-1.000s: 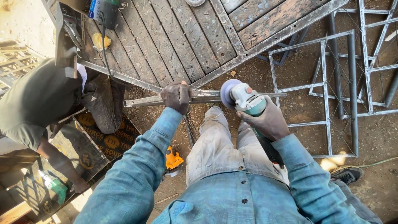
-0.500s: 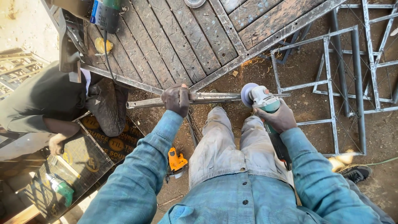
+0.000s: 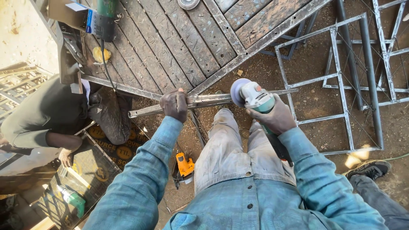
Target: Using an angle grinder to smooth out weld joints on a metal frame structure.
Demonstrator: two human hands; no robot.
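Left hand (image 3: 175, 105) grips steel bar (image 3: 204, 103); right hand (image 3: 275, 117) clamps angle grinder (image 3: 255, 97) (disc at bar's edge).

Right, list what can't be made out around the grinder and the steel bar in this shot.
- Head view: where the disc meets the steel bar; the angle grinder covers it.
- Head view: the grinder's rear handle, hidden under the right hand and sleeve.
- Head view: the bar under the left hand.
- Head view: the second grinder on the metal gate, cut off by the top edge.
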